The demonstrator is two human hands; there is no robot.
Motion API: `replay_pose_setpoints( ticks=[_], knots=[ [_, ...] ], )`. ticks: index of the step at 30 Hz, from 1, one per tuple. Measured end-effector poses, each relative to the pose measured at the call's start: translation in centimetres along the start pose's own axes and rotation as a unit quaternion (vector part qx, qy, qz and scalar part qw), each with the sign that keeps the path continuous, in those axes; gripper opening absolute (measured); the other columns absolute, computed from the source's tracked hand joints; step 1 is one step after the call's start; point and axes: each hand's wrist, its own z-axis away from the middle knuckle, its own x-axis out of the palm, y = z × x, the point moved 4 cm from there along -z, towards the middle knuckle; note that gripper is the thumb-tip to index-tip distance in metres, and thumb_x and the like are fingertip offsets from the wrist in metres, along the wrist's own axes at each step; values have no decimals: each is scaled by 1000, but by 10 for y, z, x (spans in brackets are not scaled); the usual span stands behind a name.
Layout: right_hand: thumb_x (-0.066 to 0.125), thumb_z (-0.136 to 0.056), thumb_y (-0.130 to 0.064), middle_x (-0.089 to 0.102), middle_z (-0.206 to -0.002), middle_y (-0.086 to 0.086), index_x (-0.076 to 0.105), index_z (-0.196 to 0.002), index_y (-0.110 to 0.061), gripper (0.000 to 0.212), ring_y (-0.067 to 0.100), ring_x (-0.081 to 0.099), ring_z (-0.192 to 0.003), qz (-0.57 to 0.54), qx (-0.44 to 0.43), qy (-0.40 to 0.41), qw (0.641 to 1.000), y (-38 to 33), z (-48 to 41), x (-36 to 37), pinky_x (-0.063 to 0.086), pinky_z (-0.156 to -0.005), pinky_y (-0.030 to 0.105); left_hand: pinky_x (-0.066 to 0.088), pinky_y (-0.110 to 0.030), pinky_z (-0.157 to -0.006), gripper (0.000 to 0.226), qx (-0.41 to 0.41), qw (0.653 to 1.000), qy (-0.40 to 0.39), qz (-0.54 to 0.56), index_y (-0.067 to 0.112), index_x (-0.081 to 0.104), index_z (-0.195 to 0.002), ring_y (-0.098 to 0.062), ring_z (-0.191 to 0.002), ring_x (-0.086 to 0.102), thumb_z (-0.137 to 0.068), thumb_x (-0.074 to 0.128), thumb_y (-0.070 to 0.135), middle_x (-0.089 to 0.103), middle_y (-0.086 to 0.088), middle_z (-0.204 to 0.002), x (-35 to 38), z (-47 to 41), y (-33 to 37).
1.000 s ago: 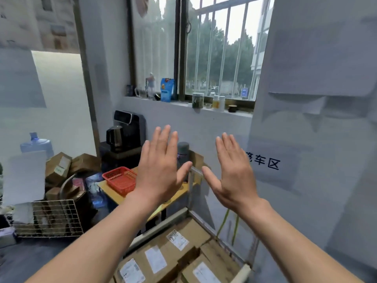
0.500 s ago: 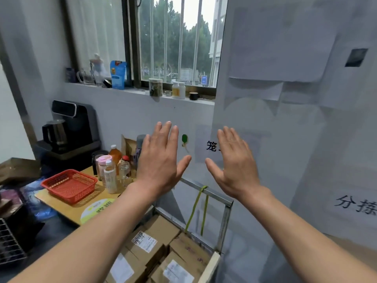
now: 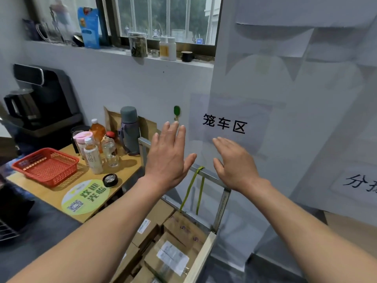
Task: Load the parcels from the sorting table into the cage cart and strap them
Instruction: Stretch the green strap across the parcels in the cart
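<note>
1. Cart contents. At the bottom of the view the parcels (image 3: 173, 256), brown cartons with white labels, lie inside the cage cart (image 3: 222, 209). At least 4 are visible, packed closely, with several top faces tilted rather than level. No parcel is in either hand.

2. Strap. A green strap (image 3: 199, 170) is looped over the cart's far top rail, and its 2 strands hang slack down the back. It does not cross the load.

3. Hands. The left hand (image 3: 167, 160) and right hand (image 3: 234, 162) are raised above the far rail, 1 on each side of the strap loop. Both are open with straight fingers, gripping nothing and touching nothing.

4. Surroundings. A side table (image 3: 51, 197) stands just beside the cart on the left, carrying a red basket (image 3: 46, 166), several bottles (image 3: 92, 158) and a grey flask (image 3: 129, 129). Beyond are a wall sign (image 3: 224, 123) and a windowsill (image 3: 114, 51) holding jars. The sorting table cannot be confirmed in this view.

5. Assessment. Loading appears largely done and strapping is outstanding.

6. Risks.
- The tilted cartons may shift when the strap is tightened, leaving it loose.
- The slack strands may snag on the corner post when pulled forward.
- The left forearm passes near the bottles, so a wide sweep could topple them.
</note>
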Motion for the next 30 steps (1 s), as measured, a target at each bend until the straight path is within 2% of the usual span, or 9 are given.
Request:
replay_pose_setpoints(
  ticks=[4,10,12,16,19,21,23,26,30],
  knots=[
    [48,-100,-25,45,-152,2,39,-150,-17,51,21,39,-139,-26,2,-117,993,30,-25,53,34,-111,34,35,-56,-110,75,-14,999,-21,-19,3,36,-148,-38,-144,29,-93,49,53,37,-20,-153,42,-17,0],
    [46,-100,-29,58,-137,7,51,-136,-15,38,29,52,-125,-61,-8,-260,964,70,-59,125,46,-99,45,36,-56,-111,75,-50,996,-61,-39,4,35,-149,-36,-145,28,-93,51,52,35,-19,-154,100,-43,6],
    [46,-101,-31,59,-137,8,51,-136,-15,39,30,53,-123,-82,-13,-296,952,81,-67,143,46,-100,46,35,-55,-111,75,-59,995,-72,-44,4,35,-149,-36,-145,28,-93,52,52,36,-18,-153,115,-45,10],
    [43,-103,-40,51,-148,4,43,-149,-21,49,27,48,-133,-116,-33,-349,929,94,-75,173,41,-107,41,35,-54,-110,74,-78,992,-86,-51,4,38,-148,-37,-144,30,-93,51,52,38,-18,-152,135,-48,13],
    [44,-103,-43,66,-121,6,57,-130,-18,39,29,59,-112,-140,-44,-365,919,100,-76,187,48,-94,43,36,-54,-110,74,-92,989,-100,-56,4,38,-147,-37,-144,30,-92,51,51,39,-18,-152,146,-49,15],
    [45,-102,-46,64,-96,2,58,-115,-18,34,28,60,-95,-141,-40,-364,920,106,-78,193,49,-81,40,36,-55,-110,74,-100,988,-107,-55,4,36,-148,-37,-144,29,-93,48,51,38,-18,-152,151,-49,16],
    [46,-100,-51,57,-81,-2,56,-96,-18,35,25,57,-82,-129,-34,-362,922,112,-79,196,45,-71,38,36,-55,-110,73,-109,986,-112,-51,4,36,-148,-37,-144,29,-93,42,52,38,-18,-152,155,-48,17],
    [49,-96,-57,54,-73,-1,48,-75,-21,42,20,52,-71,-129,-23,-362,923,119,-79,194,41,-64,37,35,-53,-110,73,-111,986,-112,-52,5,37,-147,-36,-144,29,-94,39,54,38,-17,-152,158,-45,21],
    [51,-93,-62,55,-69,0,50,-70,-18,50,17,50,-65,-122,-25,-361,924,125,-71,182,38,-61,35,35,-52,-110,71,-107,988,-103,-36,5,38,-147,-36,-144,30,-94,47,51,39,-17,-152,161,-40,28]
  ],
)
